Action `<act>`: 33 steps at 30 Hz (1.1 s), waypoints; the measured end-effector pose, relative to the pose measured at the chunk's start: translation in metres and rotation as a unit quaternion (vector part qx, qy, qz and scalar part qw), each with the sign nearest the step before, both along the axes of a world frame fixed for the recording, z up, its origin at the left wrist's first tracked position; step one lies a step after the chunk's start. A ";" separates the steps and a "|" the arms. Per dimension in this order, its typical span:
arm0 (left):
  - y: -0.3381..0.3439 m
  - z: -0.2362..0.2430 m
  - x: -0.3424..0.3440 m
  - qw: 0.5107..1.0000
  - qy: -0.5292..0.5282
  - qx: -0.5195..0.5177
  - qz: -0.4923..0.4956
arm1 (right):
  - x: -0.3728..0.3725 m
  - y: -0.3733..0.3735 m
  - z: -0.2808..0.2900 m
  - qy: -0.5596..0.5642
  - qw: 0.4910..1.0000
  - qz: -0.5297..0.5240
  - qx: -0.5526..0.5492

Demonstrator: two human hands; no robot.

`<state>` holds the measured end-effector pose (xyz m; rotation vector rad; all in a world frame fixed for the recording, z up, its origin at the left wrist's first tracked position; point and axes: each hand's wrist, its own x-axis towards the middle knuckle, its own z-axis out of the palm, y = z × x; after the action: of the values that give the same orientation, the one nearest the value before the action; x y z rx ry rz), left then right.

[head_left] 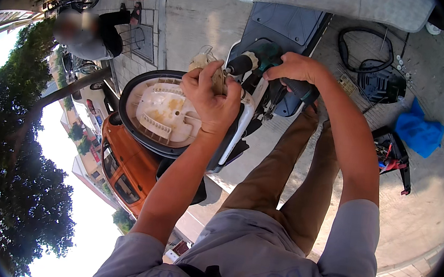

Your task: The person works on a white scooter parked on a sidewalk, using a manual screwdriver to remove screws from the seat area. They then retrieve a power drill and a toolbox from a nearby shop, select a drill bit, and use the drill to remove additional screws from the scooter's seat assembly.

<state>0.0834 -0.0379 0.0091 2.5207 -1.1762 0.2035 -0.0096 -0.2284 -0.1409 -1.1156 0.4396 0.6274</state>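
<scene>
My right hand (298, 69) is closed around the grip of a green and black cordless drill (268, 53), its chuck (240, 63) pointing left. In front of the chuck, my left hand (212, 99) pinches a small cream-coloured plastic part (218, 81). The drill's tip meets or nearly meets this part; my fingers hide the exact contact. Below and left of my left hand lies an oval shell (163, 108) with a black rim and a stained, ribbed, off-white inside. A white curved frame piece (242, 124) runs beside it.
A dark flat panel (280, 23) lies beyond the drill. To the right are a black hoop (345, 48), a black slotted cover (382, 82), a blue cloth or bag (420, 128) and an open tool case (391, 153). A person (95, 36) sits far left, near an orange car (132, 167).
</scene>
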 end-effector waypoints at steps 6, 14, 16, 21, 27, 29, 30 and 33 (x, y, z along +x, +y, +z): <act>-0.036 0.068 -0.001 0.944 -0.082 0.304 -0.100 | -0.003 -0.007 0.004 0.011 0.999 0.035 0.005; -0.076 0.087 0.021 0.829 -0.116 0.485 -0.253 | -0.009 -0.007 -0.001 0.004 1.000 0.025 -0.005; -0.080 0.082 0.021 0.808 -0.129 0.516 -0.255 | -0.015 -0.011 0.002 0.010 1.000 0.008 -0.022; -0.089 0.079 0.018 0.820 -0.056 0.542 -0.176 | -0.062 -0.024 -0.001 0.074 0.993 -0.052 -0.082; -0.123 0.077 0.010 0.730 -0.055 0.658 -0.175 | -0.132 -0.008 -0.027 0.110 0.985 -0.126 -0.031; -0.133 0.082 0.013 0.709 -0.013 0.686 -0.163 | -0.142 0.000 -0.021 0.124 0.983 -0.137 -0.017; -0.131 0.083 0.014 0.727 -0.001 0.670 -0.149 | -0.149 0.004 -0.014 0.134 0.981 -0.143 -0.018; -0.130 0.084 0.018 0.744 0.022 0.651 -0.146 | -0.163 0.024 -0.013 0.151 0.972 -0.174 -0.039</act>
<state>0.1018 -0.1675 0.0927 3.2005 -2.1502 -1.1700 -0.1723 -0.2047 -0.1536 -0.9879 0.9075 0.4720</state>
